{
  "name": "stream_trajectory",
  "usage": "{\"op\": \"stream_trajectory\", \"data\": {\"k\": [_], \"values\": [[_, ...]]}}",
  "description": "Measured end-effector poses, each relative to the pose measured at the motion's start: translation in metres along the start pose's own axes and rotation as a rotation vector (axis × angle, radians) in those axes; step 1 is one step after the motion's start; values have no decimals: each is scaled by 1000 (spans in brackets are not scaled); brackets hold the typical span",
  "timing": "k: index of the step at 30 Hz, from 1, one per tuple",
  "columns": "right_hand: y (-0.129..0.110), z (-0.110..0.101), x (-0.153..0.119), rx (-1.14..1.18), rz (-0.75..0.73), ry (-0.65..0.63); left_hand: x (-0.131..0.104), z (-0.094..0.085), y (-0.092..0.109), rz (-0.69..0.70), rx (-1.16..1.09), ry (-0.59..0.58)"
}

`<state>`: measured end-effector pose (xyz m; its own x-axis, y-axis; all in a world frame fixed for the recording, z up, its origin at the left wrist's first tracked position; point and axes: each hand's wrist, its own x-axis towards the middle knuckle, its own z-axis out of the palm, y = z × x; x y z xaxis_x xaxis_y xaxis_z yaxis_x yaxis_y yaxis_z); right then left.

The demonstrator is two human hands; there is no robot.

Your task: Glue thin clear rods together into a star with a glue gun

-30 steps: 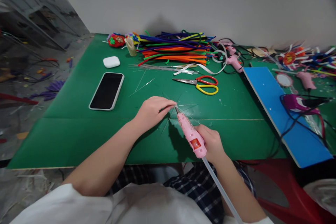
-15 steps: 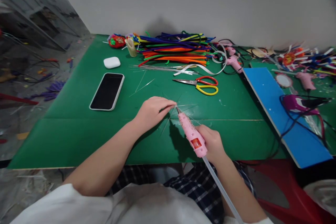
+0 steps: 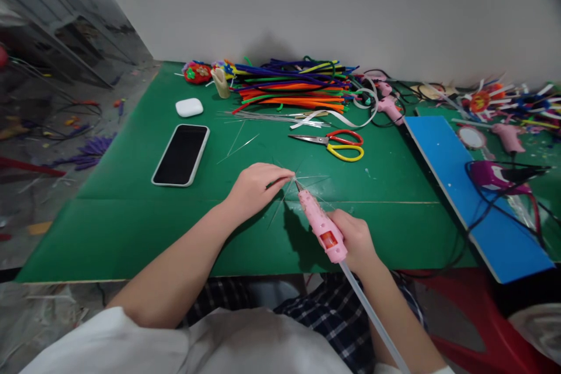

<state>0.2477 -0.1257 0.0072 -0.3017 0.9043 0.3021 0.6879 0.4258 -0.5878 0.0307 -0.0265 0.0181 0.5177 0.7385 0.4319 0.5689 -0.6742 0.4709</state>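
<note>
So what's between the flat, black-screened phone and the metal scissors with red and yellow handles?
Thin, silvery strands lie on the green tabletop between phone and scissors, in the head view.

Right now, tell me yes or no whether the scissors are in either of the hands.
No, the scissors lie untouched on the green tabletop, while the right hand holds the pink glue gun.

Counter (image 3: 127, 234), left front: open stretch, being bounded by phone (image 3: 180, 155) and left forearm (image 3: 184, 260). Right: open lane, being bounded by scissors (image 3: 326, 139), right hand (image 3: 357, 238) and blue board (image 3: 442, 163). Rear: passage is being barred by pipe-cleaner heap (image 3: 293, 85). Centre: room is being taken up by left hand (image 3: 256, 191), wires (image 3: 313, 177) and pink glue gun (image 3: 322, 225).
</note>
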Motion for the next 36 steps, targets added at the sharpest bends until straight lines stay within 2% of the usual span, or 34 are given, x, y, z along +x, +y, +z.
{"op": "stream_trajectory", "data": {"k": [5, 10, 15, 20, 22, 26, 28, 29, 33, 36], "values": [[-2, -4, 1, -8, -1, 11, -1, 1, -1, 5, -6, 10], [2, -18, -2, -83, 51, 176, 0, -1, -1, -5, -30, 14], [17, -35, -2, -173, 272, 313, -1, -8, -1, -41, -72, -30], [41, -46, -1, -232, 534, 293, -1, -11, -4, -105, -58, -65], [52, -51, -4, -250, 562, 257, 0, -12, -9, -143, -43, -23], [75, -65, -14, -267, 550, 125, 1, -15, -28, -348, 54, 207], [85, -71, -20, -267, 570, 101, 1, -17, -40, -428, 165, 273], [90, -72, -23, -277, 574, 104, 0, -18, -46, -456, 229, 269], [105, -72, -28, -388, 566, 116, -3, -19, -59, -513, 505, 54], [113, -69, -28, -511, 545, 145, -5, -19, -61, -549, 611, -56]]}}
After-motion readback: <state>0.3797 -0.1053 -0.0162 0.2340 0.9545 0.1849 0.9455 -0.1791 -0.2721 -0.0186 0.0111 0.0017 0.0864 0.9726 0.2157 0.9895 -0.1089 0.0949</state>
